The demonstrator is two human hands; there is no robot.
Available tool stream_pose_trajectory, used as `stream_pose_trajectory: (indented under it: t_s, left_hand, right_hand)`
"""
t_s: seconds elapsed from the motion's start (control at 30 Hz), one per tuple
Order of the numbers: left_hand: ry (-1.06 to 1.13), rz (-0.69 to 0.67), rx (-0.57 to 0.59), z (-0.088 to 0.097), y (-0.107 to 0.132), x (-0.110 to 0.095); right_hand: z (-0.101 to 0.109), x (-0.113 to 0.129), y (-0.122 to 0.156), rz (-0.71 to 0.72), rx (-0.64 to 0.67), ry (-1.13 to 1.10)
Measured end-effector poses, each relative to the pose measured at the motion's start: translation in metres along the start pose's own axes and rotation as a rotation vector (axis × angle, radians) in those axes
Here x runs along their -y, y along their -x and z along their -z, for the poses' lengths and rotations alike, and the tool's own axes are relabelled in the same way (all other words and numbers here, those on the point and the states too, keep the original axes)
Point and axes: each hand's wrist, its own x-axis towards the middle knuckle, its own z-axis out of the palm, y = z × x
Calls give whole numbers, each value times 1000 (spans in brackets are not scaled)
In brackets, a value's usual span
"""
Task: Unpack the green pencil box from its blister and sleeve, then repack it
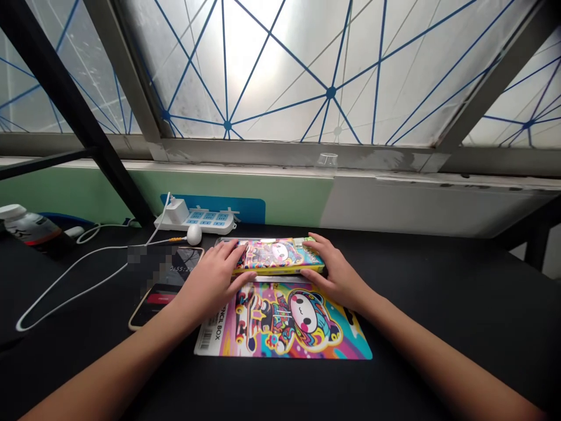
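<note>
A flat pencil box (278,254) with a colourful cartoon print and a yellow front edge lies in the middle of the black desk. My left hand (221,270) grips its left end, fingers over the top and thumb along the near side. At the right end my right hand (333,270) holds it, fingertips on the far corner and thumb at the front edge. Just nearer to me lies a flat printed card (289,321) with a similar cartoon figure and the words "PENCIL BOX". A pale strip shows between box and card; what it belongs to is unclear.
Left of my hands lies a phone (164,298) with its screen lit. A white cable (65,272) loops beside it. Behind stand a white power strip (205,221) and a tilted bottle (30,228). A black metal frame (83,117) slants in front of the window.
</note>
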Motion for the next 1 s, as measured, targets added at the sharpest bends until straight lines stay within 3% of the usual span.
stream_pose_trajectory:
  t_s: [0.1, 0.3, 0.47, 0.57, 0.63, 0.7, 0.87, 1.0]
  left_hand:
    - [-100, -12, 54, -5, 3, -1]
    - [-157, -6, 84, -7, 5, -5]
    - [-161, -44, 72, -4, 6, -8]
    - [-169, -71, 93, -2, 7, -10]
    - [-164, -82, 107, -2, 7, -12]
    - [-161, -85, 119, -2, 8, -13]
    - [-170, -74, 172, -4, 7, -16]
    - [-153, -41, 225, -2, 6, -21]
  right_hand:
    - [-1, 1, 1, 10, 24, 40]
    - [-4, 3, 3, 161, 143, 209]
    - [2, 14, 5, 335, -51, 359]
    - [8, 29, 12, 510, -171, 291]
    - [8, 43, 19, 610, -98, 184]
    - [4, 56, 26, 634, 85, 94]
    - [-1, 73, 30, 366, 480, 51]
    - [1, 76, 27, 199, 531, 46]
